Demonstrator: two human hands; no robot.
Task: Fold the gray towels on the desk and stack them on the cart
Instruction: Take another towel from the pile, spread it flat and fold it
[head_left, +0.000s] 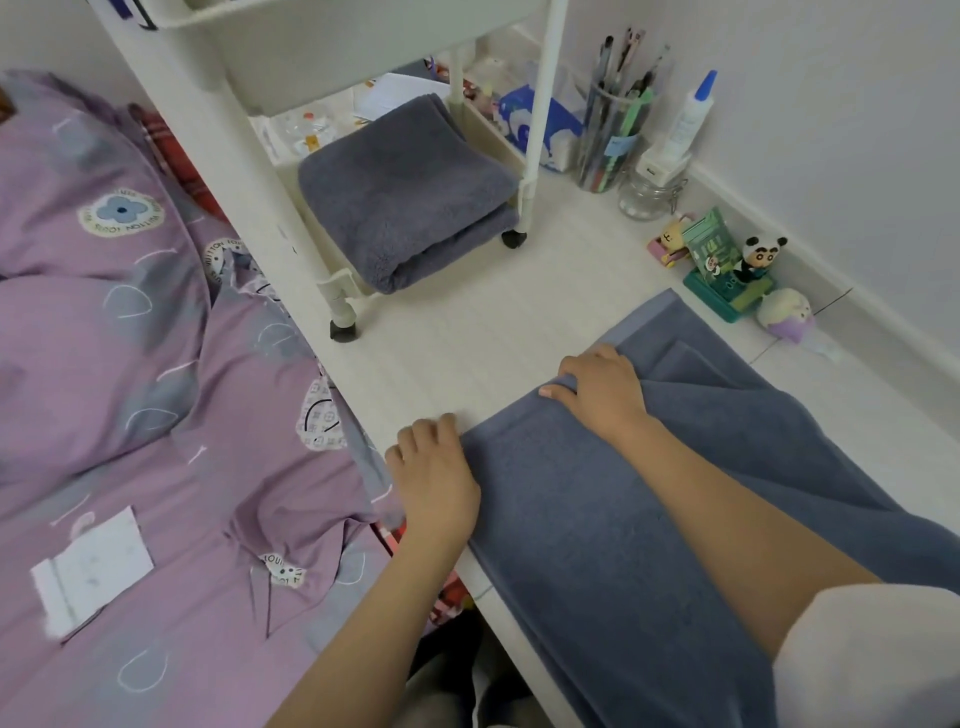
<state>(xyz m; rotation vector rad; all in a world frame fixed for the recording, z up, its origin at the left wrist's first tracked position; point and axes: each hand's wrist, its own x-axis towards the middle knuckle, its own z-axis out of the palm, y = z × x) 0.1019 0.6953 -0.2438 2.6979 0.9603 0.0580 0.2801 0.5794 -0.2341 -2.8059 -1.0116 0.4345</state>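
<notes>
The gray-blue towel (597, 509) is lying along the white worktop (467, 322), near the cart (332, 280) already carrying one folded gray towel (400, 192); left hand (436, 473) is pinching its near corner, right hand (602, 389) gripping the folded-over edge, probably to align the fold

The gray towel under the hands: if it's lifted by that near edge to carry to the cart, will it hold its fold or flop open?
Likely floppy: the gray towel drapes limply over the desk edge and wrinkles at the right hand. Its loose layers would probably slide apart if lifted by one edge from the left hand side. The folded towel on the cart looks thick, so probably not slippery.
</notes>
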